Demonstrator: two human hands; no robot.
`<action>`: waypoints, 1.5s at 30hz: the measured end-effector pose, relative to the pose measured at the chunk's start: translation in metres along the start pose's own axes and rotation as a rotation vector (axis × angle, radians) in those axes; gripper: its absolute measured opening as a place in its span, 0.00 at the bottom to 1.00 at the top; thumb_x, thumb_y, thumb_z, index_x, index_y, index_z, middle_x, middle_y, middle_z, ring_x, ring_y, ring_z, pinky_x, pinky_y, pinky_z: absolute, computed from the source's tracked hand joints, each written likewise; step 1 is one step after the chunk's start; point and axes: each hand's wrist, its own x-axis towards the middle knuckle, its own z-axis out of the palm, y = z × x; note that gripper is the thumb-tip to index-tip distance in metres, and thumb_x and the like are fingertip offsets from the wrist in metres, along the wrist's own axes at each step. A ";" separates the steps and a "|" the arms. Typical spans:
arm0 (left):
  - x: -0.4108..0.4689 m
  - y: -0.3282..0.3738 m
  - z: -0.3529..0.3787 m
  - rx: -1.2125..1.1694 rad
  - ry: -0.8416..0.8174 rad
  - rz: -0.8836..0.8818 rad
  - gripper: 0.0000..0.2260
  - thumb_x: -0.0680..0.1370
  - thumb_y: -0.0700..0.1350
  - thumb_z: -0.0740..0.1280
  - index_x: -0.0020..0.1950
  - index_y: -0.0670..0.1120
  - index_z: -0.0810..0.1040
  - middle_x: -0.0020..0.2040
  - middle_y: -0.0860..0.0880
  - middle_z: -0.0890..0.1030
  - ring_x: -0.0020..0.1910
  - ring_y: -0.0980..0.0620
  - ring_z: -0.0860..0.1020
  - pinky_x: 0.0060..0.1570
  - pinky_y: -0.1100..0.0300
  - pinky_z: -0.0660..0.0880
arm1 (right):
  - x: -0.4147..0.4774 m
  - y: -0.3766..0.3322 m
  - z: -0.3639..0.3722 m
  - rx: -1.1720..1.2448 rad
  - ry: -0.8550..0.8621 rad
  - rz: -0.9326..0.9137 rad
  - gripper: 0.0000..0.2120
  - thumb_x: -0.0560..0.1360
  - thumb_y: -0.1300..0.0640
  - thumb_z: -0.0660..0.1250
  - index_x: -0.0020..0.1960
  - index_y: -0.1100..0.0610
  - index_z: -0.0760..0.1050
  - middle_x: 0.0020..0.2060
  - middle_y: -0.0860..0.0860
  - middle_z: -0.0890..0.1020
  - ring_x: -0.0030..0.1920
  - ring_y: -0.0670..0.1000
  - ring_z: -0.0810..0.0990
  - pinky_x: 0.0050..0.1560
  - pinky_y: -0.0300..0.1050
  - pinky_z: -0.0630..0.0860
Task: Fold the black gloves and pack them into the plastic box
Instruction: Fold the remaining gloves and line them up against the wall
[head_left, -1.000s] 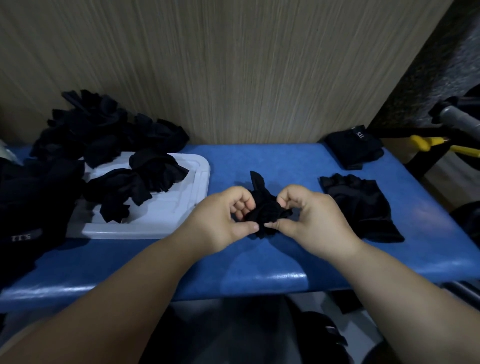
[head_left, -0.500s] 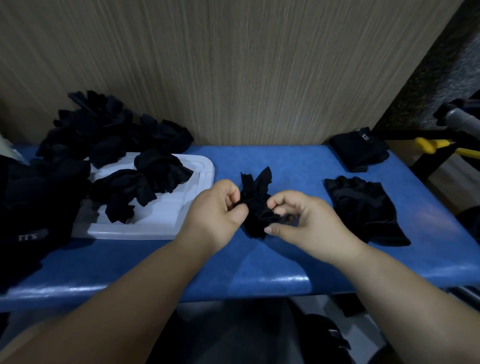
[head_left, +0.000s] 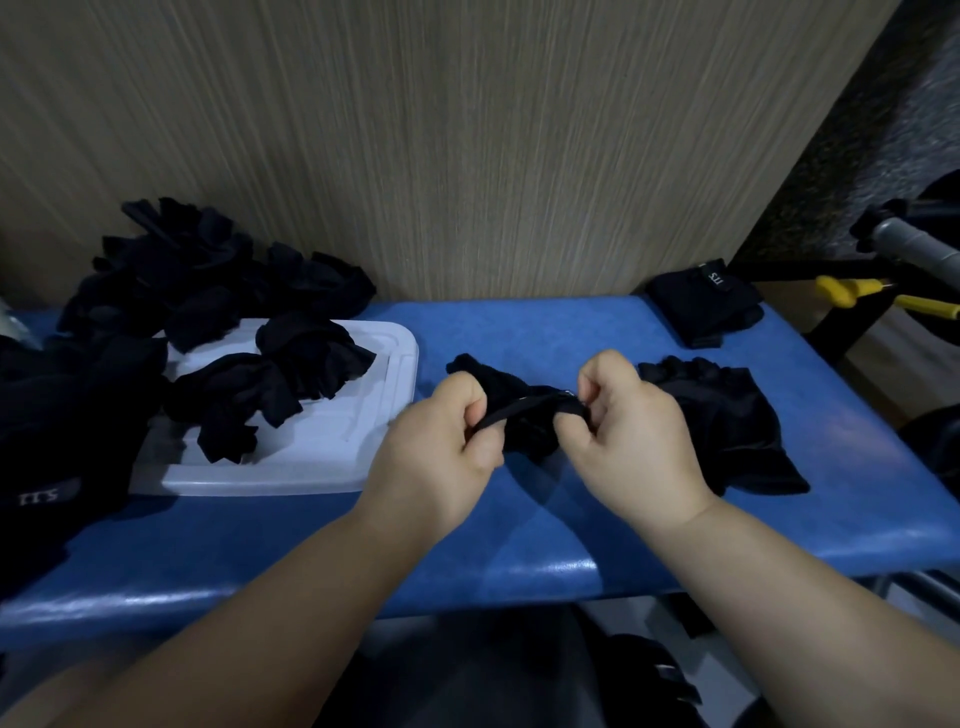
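A black glove hangs bunched just above the blue bench. Its hem is pulled into a taut band between the left hand and the right hand, both pinching it. The white plastic box lies low and flat to the left, with 2 crumpled gloves on it. A heap of gloves sits behind the box. A flat glove lies just right of the hands, and a folded glove lies at the far right corner.
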 end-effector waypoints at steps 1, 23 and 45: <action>0.000 0.001 0.000 -0.011 0.003 0.015 0.13 0.78 0.45 0.64 0.37 0.49 0.63 0.28 0.52 0.75 0.30 0.52 0.76 0.32 0.50 0.74 | 0.000 0.000 0.001 0.012 -0.006 0.013 0.10 0.70 0.62 0.66 0.40 0.53 0.64 0.23 0.45 0.67 0.27 0.49 0.67 0.34 0.50 0.70; 0.004 0.000 -0.004 -0.433 -0.166 -0.064 0.04 0.77 0.39 0.68 0.47 0.48 0.77 0.41 0.47 0.80 0.40 0.51 0.80 0.46 0.56 0.79 | -0.004 -0.004 0.003 0.431 -0.212 0.154 0.17 0.62 0.47 0.70 0.45 0.56 0.77 0.41 0.55 0.83 0.44 0.58 0.81 0.48 0.59 0.78; 0.003 -0.008 -0.003 0.031 0.044 0.263 0.19 0.71 0.31 0.67 0.41 0.57 0.75 0.43 0.57 0.74 0.44 0.57 0.74 0.45 0.72 0.69 | 0.006 -0.002 0.002 1.198 -0.283 0.817 0.16 0.82 0.57 0.57 0.63 0.66 0.74 0.53 0.61 0.83 0.54 0.59 0.83 0.46 0.49 0.81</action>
